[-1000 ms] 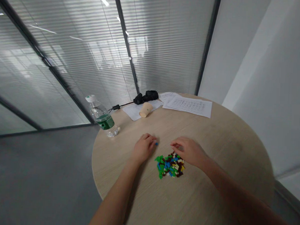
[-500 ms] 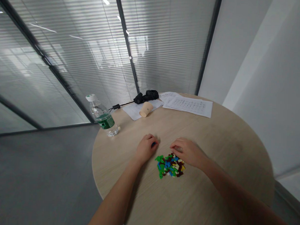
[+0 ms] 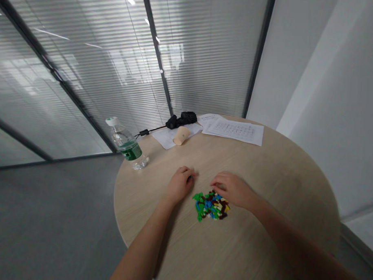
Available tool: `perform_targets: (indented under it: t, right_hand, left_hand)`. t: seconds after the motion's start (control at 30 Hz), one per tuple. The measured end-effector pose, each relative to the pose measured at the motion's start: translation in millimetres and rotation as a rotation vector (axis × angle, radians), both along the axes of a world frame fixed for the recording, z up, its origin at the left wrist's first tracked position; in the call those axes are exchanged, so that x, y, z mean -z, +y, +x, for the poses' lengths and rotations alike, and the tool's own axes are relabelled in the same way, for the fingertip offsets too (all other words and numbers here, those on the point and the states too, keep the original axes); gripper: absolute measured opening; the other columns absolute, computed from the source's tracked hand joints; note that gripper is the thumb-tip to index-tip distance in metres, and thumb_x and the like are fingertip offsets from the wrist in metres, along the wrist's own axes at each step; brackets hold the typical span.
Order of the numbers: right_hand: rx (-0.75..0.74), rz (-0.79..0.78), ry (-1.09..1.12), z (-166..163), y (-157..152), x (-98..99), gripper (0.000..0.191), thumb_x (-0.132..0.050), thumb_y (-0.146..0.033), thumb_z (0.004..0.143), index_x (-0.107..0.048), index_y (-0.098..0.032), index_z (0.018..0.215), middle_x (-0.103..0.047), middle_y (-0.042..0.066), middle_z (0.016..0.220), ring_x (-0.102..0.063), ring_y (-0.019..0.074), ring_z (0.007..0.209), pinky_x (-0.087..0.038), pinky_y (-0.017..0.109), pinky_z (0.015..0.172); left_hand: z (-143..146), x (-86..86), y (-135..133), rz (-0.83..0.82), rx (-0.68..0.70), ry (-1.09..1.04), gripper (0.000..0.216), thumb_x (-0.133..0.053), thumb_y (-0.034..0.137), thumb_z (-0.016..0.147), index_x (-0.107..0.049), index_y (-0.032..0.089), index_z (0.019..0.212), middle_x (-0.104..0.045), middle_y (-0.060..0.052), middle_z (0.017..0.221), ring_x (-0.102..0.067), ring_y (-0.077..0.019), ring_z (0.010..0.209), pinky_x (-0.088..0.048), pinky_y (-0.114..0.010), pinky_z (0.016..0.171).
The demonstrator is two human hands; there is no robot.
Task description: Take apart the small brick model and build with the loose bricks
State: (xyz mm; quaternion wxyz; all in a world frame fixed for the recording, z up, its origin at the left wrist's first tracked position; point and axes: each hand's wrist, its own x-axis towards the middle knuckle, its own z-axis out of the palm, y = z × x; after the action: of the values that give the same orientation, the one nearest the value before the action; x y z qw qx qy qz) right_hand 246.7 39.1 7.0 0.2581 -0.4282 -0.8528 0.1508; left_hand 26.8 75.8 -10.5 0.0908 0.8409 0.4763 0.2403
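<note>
A small heap of toy building bricks (image 3: pixel 211 206) in green, blue, brown, yellow and white lies on the round wooden table (image 3: pixel 265 175). Beyond the heap's left side rests my left hand (image 3: pixel 180 184), its fingers curled closed around something small and dark that I cannot make out. My right hand (image 3: pixel 230 188) is at the heap's far right edge, thumb and fingertips pressed together in a pinch. Whatever lies between those fingertips is too small to name.
A clear bottle with a green label (image 3: pixel 131 149) stands at the table's left edge. Behind my hands are a tipped paper cup (image 3: pixel 181 135), a black bundle with a cord (image 3: pixel 187 118) and printed sheets (image 3: pixel 235 131). Glass panels with blinds (image 3: pixel 208 55) rise behind the table.
Both hands have stayed almost in place, with only slight movement of the left fingers. The brick heap looks the same.
</note>
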Motion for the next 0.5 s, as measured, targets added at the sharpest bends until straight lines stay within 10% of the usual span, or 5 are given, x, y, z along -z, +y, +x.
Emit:
perform_targets:
  t: [0.5]
  right_hand:
    - [-0.207,-0.009,-0.007,-6.2,-2.7,5.0,0.008,-0.062,-0.021,0.081,-0.07,-0.018,0.081,-0.067,0.005,0.086,-0.056,0.017,0.088,-0.043,0.03,0.081]
  left_hand:
    - [2.4,-8.0,-4.4,0.023,0.037,-0.067,0.02,-0.051,0.015,0.081,-0.065,0.017,0.096,-0.06,-0.007,0.095,-0.053,-0.0203,0.094,-0.044,-0.035,0.086]
